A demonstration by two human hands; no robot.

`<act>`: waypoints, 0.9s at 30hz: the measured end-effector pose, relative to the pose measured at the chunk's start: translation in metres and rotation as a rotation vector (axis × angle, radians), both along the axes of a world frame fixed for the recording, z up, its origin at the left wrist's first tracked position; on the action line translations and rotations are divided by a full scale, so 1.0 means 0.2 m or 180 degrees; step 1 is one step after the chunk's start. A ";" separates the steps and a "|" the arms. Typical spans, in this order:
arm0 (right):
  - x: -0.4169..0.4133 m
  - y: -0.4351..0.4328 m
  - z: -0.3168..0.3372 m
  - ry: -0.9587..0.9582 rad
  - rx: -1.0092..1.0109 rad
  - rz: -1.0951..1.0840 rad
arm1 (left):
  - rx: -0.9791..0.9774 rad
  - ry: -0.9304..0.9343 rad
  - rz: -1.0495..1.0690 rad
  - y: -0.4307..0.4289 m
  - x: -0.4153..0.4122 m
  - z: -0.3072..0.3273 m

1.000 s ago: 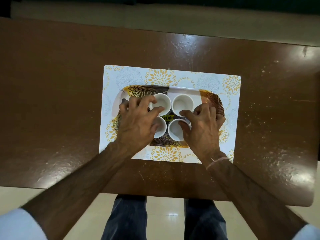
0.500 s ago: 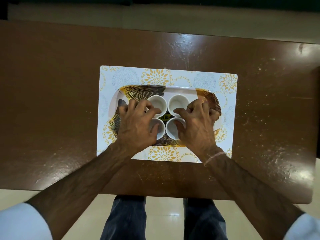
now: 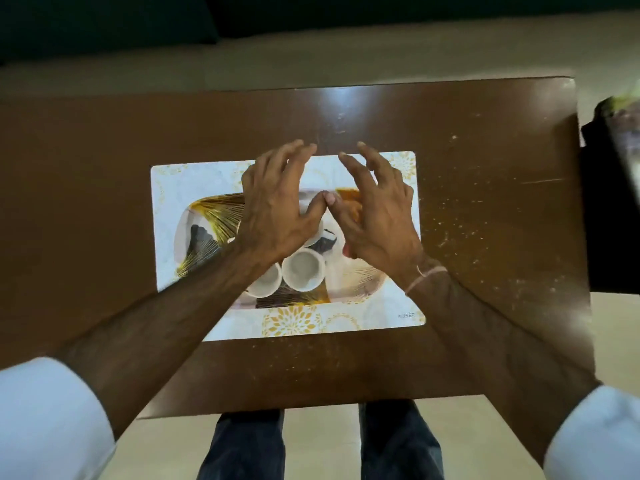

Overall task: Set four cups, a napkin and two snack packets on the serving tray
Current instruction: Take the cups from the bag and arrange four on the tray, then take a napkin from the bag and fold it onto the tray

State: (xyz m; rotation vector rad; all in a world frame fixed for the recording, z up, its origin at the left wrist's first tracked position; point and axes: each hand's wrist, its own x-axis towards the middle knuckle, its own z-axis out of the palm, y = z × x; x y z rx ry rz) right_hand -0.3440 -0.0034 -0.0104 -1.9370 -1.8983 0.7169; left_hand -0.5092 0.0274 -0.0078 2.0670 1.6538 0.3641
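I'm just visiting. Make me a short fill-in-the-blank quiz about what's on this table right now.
1. The white cups stand on a patterned ____.
2. The tray rests on a floral placemat, which lies on a ____ table.
3. The left hand and the right hand are both ____, holding nothing.
4. A thin band circles the ____ wrist.

Missing words: tray; brown; open; right

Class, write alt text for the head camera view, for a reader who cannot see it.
Two bare hands, the left hand and right hand, hover open over white cups clustered on a patterned serving tray. The tray sits on a floral placemat on a brown table. No napkin or snack packets are visible.
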 end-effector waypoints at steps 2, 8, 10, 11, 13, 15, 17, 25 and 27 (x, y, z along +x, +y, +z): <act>0.12 0.03 0.01 -0.0062 0.0008 -0.0144 | -0.0011 0.0040 -0.0129 0.06 0.13 0.00; 0.61 0.06 0.01 -0.0239 -0.0096 -0.0543 | -0.0081 0.0143 -0.0692 0.19 0.58 -0.01; 0.78 0.04 0.02 -0.0304 -0.0099 -0.0675 | -0.0072 0.0143 -0.0886 0.21 0.75 -0.02; 0.87 0.03 0.02 -0.0327 -0.0103 -0.0762 | -0.0079 0.0140 -0.0986 0.21 0.84 -0.02; 1.06 0.00 0.02 -0.0364 -0.0129 -0.0953 | -0.0109 0.0132 -0.1170 0.21 1.03 -0.03; 1.23 -0.04 0.01 -0.0402 -0.0165 -0.1134 | -0.0120 0.0120 -0.1322 0.20 1.23 -0.03; 1.42 -0.09 0.01 -0.0459 -0.0201 -0.1325 | -0.0168 0.0068 -0.1476 0.19 1.44 -0.04; 2.02 -0.33 -0.06 -0.0517 -0.0235 -0.2053 | -0.0108 -0.0050 -0.2140 0.06 2.20 -0.11; 2.14 -0.40 -0.07 -0.0539 -0.0185 -0.2287 | -0.0122 -0.0072 -0.2345 0.01 2.37 -0.13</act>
